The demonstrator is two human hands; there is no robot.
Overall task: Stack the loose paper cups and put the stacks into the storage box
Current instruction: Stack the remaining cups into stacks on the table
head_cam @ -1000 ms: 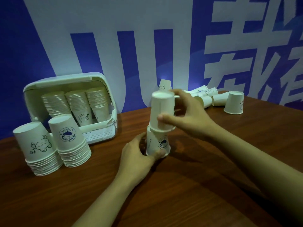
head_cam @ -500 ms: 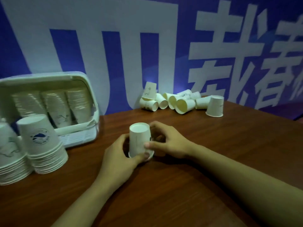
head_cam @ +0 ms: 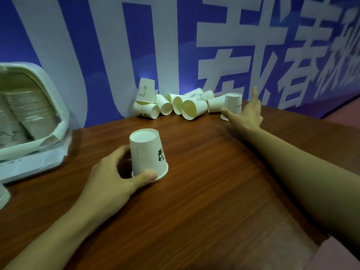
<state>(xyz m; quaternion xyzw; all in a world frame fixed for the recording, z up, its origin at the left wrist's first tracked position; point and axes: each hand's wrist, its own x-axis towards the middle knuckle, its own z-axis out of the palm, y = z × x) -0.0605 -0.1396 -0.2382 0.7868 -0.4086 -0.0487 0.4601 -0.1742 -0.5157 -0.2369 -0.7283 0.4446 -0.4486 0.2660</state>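
The storage box [head_cam: 35, 137] sits far left. The left hand [head_cam: 115, 180] pinches the upturned nested cups [head_cam: 148, 152] mid-tabletop [head_cam: 214, 191]. Far right, the right hand [head_cam: 245, 115], grip spread, reaches an upturned loose cup [head_cam: 232, 103], its axis upright.

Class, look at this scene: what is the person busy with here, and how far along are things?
A person is stacking paper cups. The left hand steadies an upside-down cup stack on the wooden table, while the right hand reaches open toward an upside-down cup beside the pile of loose cups. The storage box already holds stacks.
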